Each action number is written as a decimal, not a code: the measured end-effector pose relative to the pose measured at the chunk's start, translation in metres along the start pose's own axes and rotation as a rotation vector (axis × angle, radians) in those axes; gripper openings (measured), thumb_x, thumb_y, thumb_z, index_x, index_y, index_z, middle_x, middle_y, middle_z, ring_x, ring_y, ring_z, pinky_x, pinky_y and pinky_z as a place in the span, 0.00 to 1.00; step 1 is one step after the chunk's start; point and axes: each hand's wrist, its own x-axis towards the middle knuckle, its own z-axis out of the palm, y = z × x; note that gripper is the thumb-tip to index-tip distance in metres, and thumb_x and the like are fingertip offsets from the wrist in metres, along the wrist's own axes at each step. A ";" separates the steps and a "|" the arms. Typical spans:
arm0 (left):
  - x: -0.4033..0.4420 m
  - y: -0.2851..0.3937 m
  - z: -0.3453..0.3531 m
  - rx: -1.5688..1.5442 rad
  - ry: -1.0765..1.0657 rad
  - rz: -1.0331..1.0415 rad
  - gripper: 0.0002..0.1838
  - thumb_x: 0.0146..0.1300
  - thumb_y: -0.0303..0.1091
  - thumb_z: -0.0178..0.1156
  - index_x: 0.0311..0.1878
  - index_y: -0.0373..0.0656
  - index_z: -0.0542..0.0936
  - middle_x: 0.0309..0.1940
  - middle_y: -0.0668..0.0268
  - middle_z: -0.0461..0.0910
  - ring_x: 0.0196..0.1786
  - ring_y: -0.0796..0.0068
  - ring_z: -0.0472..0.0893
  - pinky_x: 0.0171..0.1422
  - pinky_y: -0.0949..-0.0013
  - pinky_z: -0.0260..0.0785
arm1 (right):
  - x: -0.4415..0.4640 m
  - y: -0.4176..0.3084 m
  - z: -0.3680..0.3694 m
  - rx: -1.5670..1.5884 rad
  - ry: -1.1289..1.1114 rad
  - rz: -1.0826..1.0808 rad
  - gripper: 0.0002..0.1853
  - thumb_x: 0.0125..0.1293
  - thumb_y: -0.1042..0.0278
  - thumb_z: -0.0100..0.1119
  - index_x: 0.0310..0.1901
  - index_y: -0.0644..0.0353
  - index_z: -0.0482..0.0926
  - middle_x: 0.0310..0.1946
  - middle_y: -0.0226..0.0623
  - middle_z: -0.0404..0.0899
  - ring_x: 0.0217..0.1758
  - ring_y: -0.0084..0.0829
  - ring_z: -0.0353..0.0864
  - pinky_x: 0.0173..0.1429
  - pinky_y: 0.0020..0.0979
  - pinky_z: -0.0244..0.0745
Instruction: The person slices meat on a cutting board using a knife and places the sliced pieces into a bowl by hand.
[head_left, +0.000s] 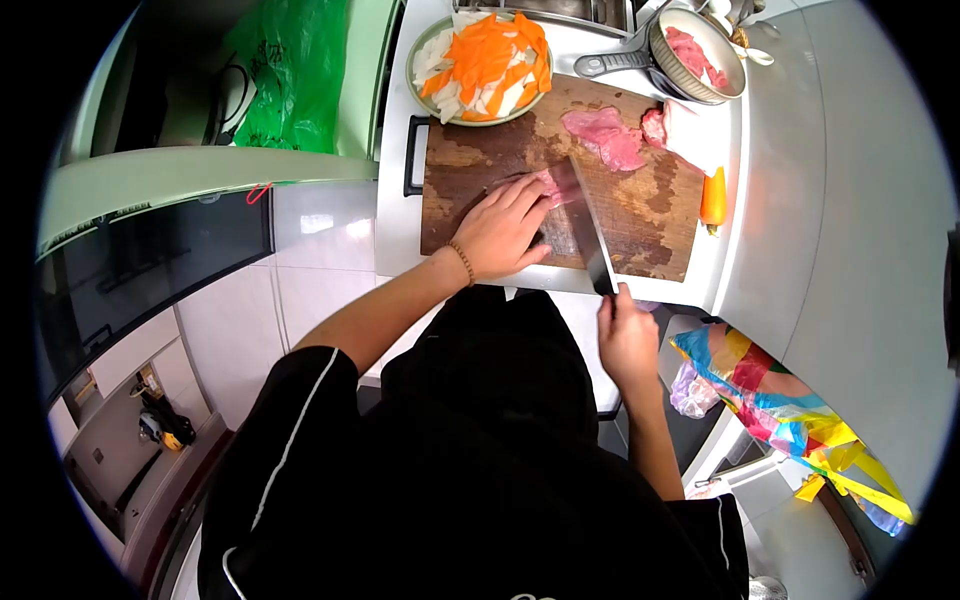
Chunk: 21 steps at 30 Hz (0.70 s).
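On a stained wooden cutting board [480,150], my left hand [502,228] presses down on a piece of pink meat [561,186], its thumb apart from the other fingers. My right hand [628,340] is closed round the handle of a broad knife [593,235]. The blade stands on the board at the right end of that meat, a little to the right of my left fingertips. A flat slice of meat [606,137] lies farther back on the board. Near the board's back right corner is another piece of meat [655,128] beside white paper or plastic.
A green-rimmed plate [410,75] of sliced orange and white vegetables stands at the back left. At the back right, a pan [742,80] holds meat, its handle pointing left. A carrot [713,200] lies by the board's right edge. A colourful bag [780,395] hangs lower right.
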 end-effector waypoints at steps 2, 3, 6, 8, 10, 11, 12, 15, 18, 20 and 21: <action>0.002 -0.015 0.008 -0.013 -0.032 0.036 0.32 0.61 0.45 0.70 0.66 0.39 0.76 0.68 0.52 0.72 0.74 0.49 0.68 0.80 0.50 0.62 | 0.000 -0.014 0.006 -0.069 -0.024 -0.024 0.07 0.75 0.66 0.57 0.43 0.60 0.75 0.23 0.53 0.83 0.28 0.58 0.86 0.34 0.57 0.80; 0.004 -0.018 0.007 -0.019 -0.050 0.054 0.32 0.61 0.45 0.70 0.66 0.40 0.76 0.67 0.53 0.72 0.73 0.49 0.69 0.79 0.50 0.62 | -0.001 -0.016 0.010 -0.076 -0.040 -0.015 0.06 0.75 0.66 0.58 0.43 0.59 0.74 0.23 0.51 0.83 0.27 0.57 0.85 0.33 0.56 0.80; 0.003 -0.018 0.006 -0.026 -0.023 0.072 0.33 0.60 0.44 0.70 0.67 0.42 0.76 0.66 0.55 0.73 0.71 0.50 0.70 0.79 0.50 0.63 | -0.003 -0.025 0.006 -0.102 -0.062 0.017 0.06 0.75 0.67 0.58 0.43 0.59 0.73 0.24 0.49 0.84 0.28 0.56 0.86 0.33 0.55 0.80; 0.003 -0.018 0.008 0.026 -0.047 0.067 0.33 0.62 0.47 0.69 0.67 0.40 0.76 0.66 0.55 0.74 0.73 0.52 0.70 0.80 0.52 0.62 | -0.003 -0.028 0.003 -0.114 -0.078 0.030 0.06 0.75 0.67 0.58 0.43 0.59 0.73 0.24 0.48 0.84 0.28 0.56 0.86 0.33 0.55 0.80; 0.004 -0.017 0.006 0.050 -0.051 0.065 0.33 0.63 0.47 0.68 0.67 0.38 0.76 0.66 0.55 0.75 0.74 0.54 0.69 0.80 0.53 0.61 | -0.005 -0.030 -0.001 -0.130 -0.091 0.048 0.06 0.75 0.67 0.58 0.43 0.59 0.73 0.24 0.48 0.84 0.28 0.56 0.86 0.32 0.55 0.79; 0.005 -0.016 0.006 0.047 -0.044 0.065 0.33 0.63 0.47 0.68 0.67 0.38 0.76 0.66 0.55 0.75 0.74 0.54 0.69 0.80 0.53 0.62 | -0.004 -0.031 -0.001 -0.138 -0.098 0.055 0.06 0.75 0.67 0.58 0.43 0.59 0.73 0.24 0.48 0.84 0.28 0.56 0.86 0.32 0.55 0.79; 0.006 -0.016 0.006 0.045 -0.039 0.065 0.34 0.63 0.47 0.68 0.67 0.38 0.76 0.66 0.55 0.75 0.74 0.54 0.69 0.80 0.53 0.62 | 0.000 -0.029 0.003 -0.121 -0.090 0.038 0.06 0.75 0.67 0.58 0.43 0.59 0.73 0.24 0.49 0.84 0.28 0.57 0.86 0.32 0.55 0.79; 0.004 -0.019 0.008 0.022 -0.049 0.060 0.35 0.61 0.46 0.70 0.70 0.41 0.75 0.67 0.53 0.73 0.71 0.49 0.70 0.78 0.50 0.64 | 0.025 -0.025 0.022 -0.016 -0.070 0.012 0.07 0.76 0.66 0.56 0.43 0.60 0.72 0.25 0.52 0.84 0.29 0.59 0.85 0.33 0.57 0.79; 0.001 -0.019 0.009 0.008 -0.085 0.033 0.35 0.61 0.47 0.70 0.69 0.40 0.75 0.67 0.53 0.73 0.72 0.50 0.70 0.78 0.50 0.64 | 0.043 -0.021 0.032 0.039 -0.075 0.015 0.08 0.76 0.66 0.56 0.44 0.61 0.73 0.26 0.56 0.84 0.31 0.62 0.85 0.35 0.59 0.79; 0.000 -0.019 0.010 0.015 -0.104 0.033 0.34 0.61 0.47 0.70 0.68 0.40 0.75 0.67 0.54 0.74 0.73 0.51 0.70 0.78 0.50 0.64 | 0.049 -0.010 0.028 0.100 -0.081 0.027 0.08 0.77 0.65 0.56 0.46 0.62 0.74 0.26 0.57 0.84 0.32 0.63 0.85 0.36 0.60 0.79; 0.000 -0.019 0.008 0.020 -0.114 0.034 0.34 0.61 0.47 0.70 0.67 0.40 0.76 0.67 0.54 0.74 0.74 0.51 0.70 0.78 0.50 0.64 | 0.052 -0.012 0.029 0.101 -0.045 -0.002 0.09 0.77 0.65 0.56 0.46 0.62 0.74 0.27 0.58 0.84 0.32 0.63 0.85 0.37 0.60 0.79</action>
